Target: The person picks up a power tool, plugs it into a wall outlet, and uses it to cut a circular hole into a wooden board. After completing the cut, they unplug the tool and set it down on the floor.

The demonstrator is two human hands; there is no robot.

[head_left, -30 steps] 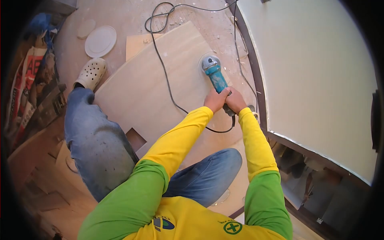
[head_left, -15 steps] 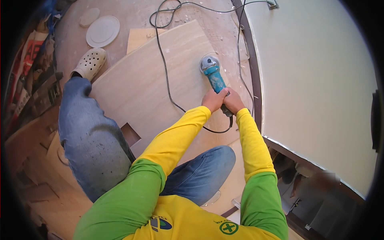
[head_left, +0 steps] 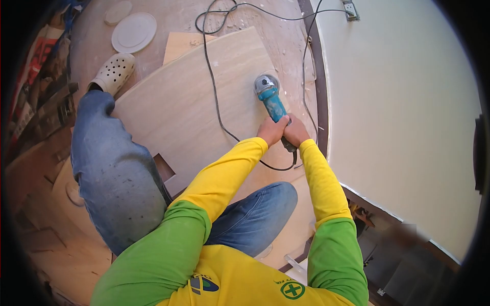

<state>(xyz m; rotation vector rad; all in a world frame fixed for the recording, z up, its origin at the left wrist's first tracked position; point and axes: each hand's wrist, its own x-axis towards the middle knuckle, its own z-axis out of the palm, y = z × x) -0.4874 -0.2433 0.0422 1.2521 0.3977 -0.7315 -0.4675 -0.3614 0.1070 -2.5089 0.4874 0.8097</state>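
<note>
A teal angle grinder (head_left: 273, 104) with a metal guard lies between my two hands, its head over the right part of a pale wood-grained panel (head_left: 189, 86). My left hand (head_left: 272, 131) is wrapped round the rear of its body from the left. From the right, my right hand (head_left: 296, 131) grips the same rear section, and the hands touch. The disc is mostly hidden under the guard. From the grinder's tail a black cord (head_left: 219, 109) loops back across the panel.
A wall outlet (head_left: 350, 10) with a cord sits in the pale wall (head_left: 398, 102) at right. A round white lid (head_left: 133, 32) lies beyond my shoe (head_left: 115, 71). The panel has a square cutout (head_left: 164, 167) near my knee. Bags and debris (head_left: 43, 66) pile up at the left.
The view has shifted slightly, bringing more of the wall outlet into sight. Both hands keep their hold on the grinder, which stays near the same part of the panel.
</note>
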